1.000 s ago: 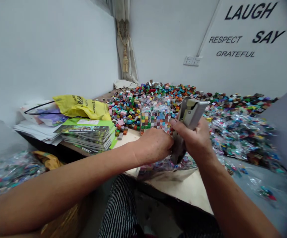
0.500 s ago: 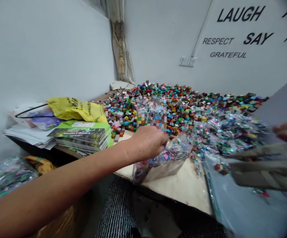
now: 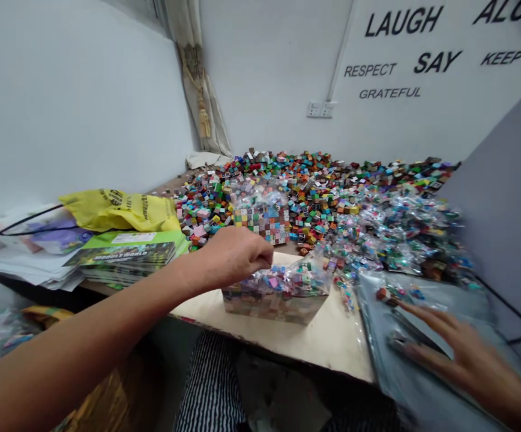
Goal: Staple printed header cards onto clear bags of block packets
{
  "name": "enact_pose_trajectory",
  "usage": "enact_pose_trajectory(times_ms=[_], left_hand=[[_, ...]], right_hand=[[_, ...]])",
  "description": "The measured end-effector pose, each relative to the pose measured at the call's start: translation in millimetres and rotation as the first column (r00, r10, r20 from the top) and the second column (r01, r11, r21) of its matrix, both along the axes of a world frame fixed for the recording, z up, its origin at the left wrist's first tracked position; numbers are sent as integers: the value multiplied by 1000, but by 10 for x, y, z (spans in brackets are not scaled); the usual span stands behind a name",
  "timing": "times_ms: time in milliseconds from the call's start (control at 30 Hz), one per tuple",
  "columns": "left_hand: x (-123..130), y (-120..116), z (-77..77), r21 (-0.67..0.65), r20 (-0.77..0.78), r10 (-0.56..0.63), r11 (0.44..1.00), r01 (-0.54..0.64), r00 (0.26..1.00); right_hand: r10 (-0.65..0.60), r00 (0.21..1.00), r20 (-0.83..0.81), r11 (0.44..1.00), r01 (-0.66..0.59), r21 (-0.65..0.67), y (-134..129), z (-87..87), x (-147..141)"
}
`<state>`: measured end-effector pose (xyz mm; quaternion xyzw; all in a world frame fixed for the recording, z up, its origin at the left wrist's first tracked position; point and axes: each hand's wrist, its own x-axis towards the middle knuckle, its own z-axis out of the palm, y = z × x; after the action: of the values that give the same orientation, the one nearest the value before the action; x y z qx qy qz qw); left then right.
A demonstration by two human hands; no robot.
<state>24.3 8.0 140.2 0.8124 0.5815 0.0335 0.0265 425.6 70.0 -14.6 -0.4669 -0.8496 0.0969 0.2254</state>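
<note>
My left hand (image 3: pixel 241 253) is closed, with fingers curled down at the left top edge of a small printed box (image 3: pixel 274 306). What the fingers hold, if anything, is hidden. The box stands on the pale board and is heaped with clear plastic packets (image 3: pixel 305 273) of small coloured pieces. My right hand (image 3: pixel 461 354) is blurred, its fingers spread apart over flat clear plastic bags (image 3: pixel 422 288). Between its thumb and forefinger lies a long dark thing with a metal tip (image 3: pixel 398 341), stapler-like in shape. A small brown block figure (image 3: pixel 386 296) lies by the fingertip.
Behind the box stands another checkered box (image 3: pixel 265 219), before a wide heap of coloured blocks (image 3: pixel 314 180). More packets (image 3: pixel 395 234) cover the right rear. Green booklets (image 3: pixel 129 258) and a yellow bag (image 3: pixel 120 210) lie left. The table's front edge (image 3: pixel 260 343) is near my legs.
My right hand has come down onto the plastic bags; before, it was raised at the right edge near a blurred grey thing. My left hand stays closed at the box. The view has turned right.
</note>
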Motion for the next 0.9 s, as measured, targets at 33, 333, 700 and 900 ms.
enact_pose_trajectory(times_ms=[33, 333, 700, 900], left_hand=[[1, -12, 0, -9, 3, -1, 1000, 1, 1000], [2, -92, -28, 9, 45, -27, 1000, 26, 999], [4, -62, -64, 26, -77, 2, 1000, 0, 997], [33, -90, -43, 19, -71, 11, 1000, -10, 997]], right_hand=[[34, 996, -78, 999, -34, 0, -22, 235, -205], [441, 825, 352, 846, -513, 142, 265, 1433, -1555], [427, 785, 448, 784, -569, 249, 346, 1393, -1290], [525, 779, 342, 748, -614, 251, 27, 1713, -1584]])
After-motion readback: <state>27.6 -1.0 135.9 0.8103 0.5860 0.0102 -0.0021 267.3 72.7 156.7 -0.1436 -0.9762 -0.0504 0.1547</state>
